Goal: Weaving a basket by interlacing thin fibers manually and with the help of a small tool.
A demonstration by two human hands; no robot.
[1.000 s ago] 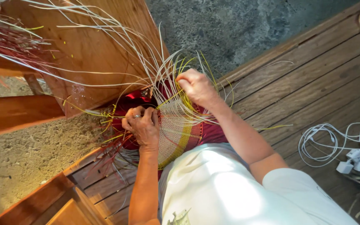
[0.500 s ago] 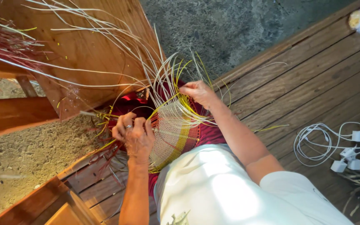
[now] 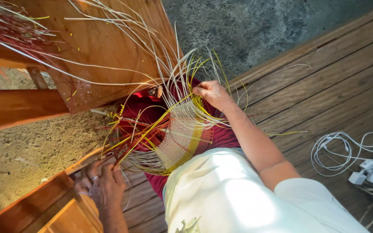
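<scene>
A half-woven basket piece (image 3: 182,138) of pale, yellow and red strips rests on my lap over a dark red cloth (image 3: 143,110). Many loose strips (image 3: 169,77) fan up and outward from it. My right hand (image 3: 212,92) pinches the upper edge of the weave among the yellow and white strips. My left hand (image 3: 102,183), with a ring on one finger, is low at the left and pulls a bundle of red and yellow strips (image 3: 130,138) away from the weave.
A slanted wooden board (image 3: 109,43) and wooden beams (image 3: 14,108) stand at the left over rough ground. Red strips (image 3: 5,21) lie at the top left. White cables with small plugs (image 3: 359,159) lie on the plank floor at the right.
My left hand has moved down and left, away from the weave, drawing strips with it. My right hand stays at the weave's upper edge. The view has shifted slightly.
</scene>
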